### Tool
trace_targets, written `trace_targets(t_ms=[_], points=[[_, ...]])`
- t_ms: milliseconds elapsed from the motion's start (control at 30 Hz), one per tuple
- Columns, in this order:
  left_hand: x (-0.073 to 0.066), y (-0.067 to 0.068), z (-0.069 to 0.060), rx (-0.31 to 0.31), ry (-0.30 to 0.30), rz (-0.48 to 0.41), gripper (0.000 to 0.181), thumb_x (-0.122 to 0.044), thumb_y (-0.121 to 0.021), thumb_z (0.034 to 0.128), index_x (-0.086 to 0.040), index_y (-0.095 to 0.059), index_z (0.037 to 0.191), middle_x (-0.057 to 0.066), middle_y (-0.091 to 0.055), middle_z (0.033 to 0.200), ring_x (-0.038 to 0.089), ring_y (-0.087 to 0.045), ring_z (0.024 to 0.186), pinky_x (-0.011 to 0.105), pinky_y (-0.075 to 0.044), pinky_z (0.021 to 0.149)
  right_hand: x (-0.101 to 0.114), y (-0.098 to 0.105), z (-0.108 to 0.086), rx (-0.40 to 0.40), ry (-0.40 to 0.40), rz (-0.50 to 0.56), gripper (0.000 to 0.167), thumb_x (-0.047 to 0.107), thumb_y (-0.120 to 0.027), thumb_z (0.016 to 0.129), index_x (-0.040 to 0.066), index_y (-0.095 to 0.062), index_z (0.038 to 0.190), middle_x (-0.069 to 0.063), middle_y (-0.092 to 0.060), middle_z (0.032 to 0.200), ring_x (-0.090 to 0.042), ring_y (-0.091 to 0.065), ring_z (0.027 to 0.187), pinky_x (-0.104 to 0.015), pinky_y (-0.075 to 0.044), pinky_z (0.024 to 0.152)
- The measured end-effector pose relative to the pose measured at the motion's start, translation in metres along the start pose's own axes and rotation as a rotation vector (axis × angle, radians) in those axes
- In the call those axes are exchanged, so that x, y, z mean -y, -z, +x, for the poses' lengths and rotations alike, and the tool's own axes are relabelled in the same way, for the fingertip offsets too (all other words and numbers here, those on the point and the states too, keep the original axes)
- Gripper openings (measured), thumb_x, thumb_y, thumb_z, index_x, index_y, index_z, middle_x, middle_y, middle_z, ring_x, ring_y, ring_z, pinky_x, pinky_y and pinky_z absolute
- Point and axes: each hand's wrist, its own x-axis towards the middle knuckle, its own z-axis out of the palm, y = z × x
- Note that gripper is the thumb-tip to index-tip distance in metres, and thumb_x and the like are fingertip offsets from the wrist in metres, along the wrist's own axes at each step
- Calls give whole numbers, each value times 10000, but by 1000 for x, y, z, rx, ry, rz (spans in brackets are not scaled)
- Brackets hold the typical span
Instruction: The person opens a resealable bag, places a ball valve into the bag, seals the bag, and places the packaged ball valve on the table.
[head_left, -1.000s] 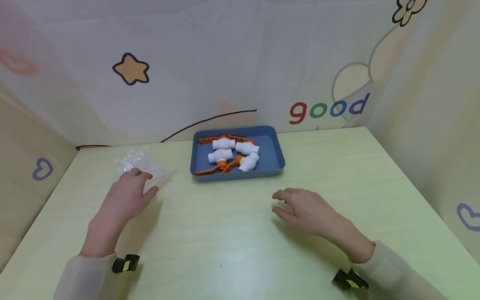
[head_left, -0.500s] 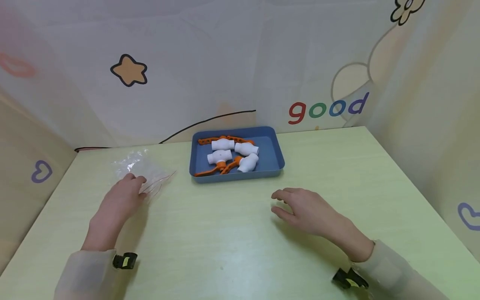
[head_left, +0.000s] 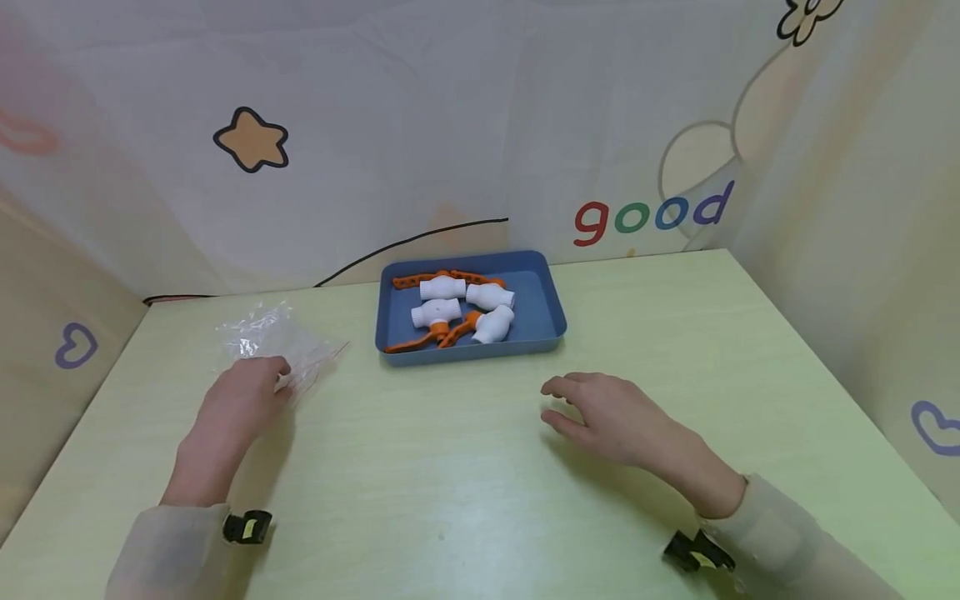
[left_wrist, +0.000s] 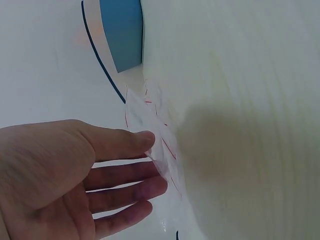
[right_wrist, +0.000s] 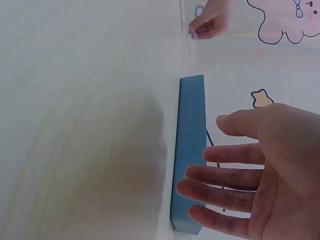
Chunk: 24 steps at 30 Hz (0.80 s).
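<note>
- My left hand [head_left: 243, 396], at the left of the head view, pinches the edge of a clear, crinkled plastic bag with thin red lines [head_left: 281, 340].
- The left wrist view shows that grip from the side: my thumb [left_wrist: 142, 141] lies on the near face of the plastic, right of the lower left part of the frame, and my fingertips meet it from behind. I cannot tell whether it is one layer or several.
- The bag lies at the left of the head view, on the far left part of the pale yellow-green tabletop [head_left: 450, 467], beyond my knuckles and well apart from the tray.
- My right hand [head_left: 611, 417], right of centre in the head view, has its fingers relaxed and slightly bent, the thumb apart from them; its shadow falls on the tabletop below.
- Just above the centre of the head view sits a shallow blue rectangular tray [head_left: 538, 308], near the back edge of the tabletop.
- Four white plastic valves with orange lever handles [head_left: 437, 313] are grouped in the left and middle of the tray, two behind and two in front, with the front pair's handles pointing to the lower left.
- Across the top of the head view hangs a pale cloth backdrop [head_left: 420, 125], printed with an orange star [head_left: 251, 140] at upper left and the multicoloured word "good" [head_left: 632, 217] at upper right.
- Both my pale sleeves [head_left: 171, 550] carry black straps [head_left: 247, 527] near the cuffs.
</note>
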Motion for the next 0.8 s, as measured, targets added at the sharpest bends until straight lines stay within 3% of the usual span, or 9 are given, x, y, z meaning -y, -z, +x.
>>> trace_targets(t_ms=[233,567,800], points=[[-4,3,-3,-56,-13,13,205,-41,-682,931,116,-703,1061,278,-699,1016,421,-667,883,568,-535,756,1,0,1,10,2,-1,304,271,-704,987,53,-719,1198,-72,-731,1126,-240,-698,1011,-440,-576,854],[-18,6,-12,-174,-20,-47,149,-37,-653,922,90,-730,937,176,-695,828,260,-566,639,405,-491,546,1,1,3,22,-1,1,311,270,-704,986,52,-718,1207,-75,-731,1135,-246,-694,1036,-450,-573,871],[-38,10,-21,-174,-15,-87,168,-45,-671,938,111,-730,956,201,-712,853,225,-574,613,365,-490,535,3,2,6,23,8,-2,314,278,-700,990,57,-717,1213,-71,-731,1138,-242,-693,1037,-449,-571,877]])
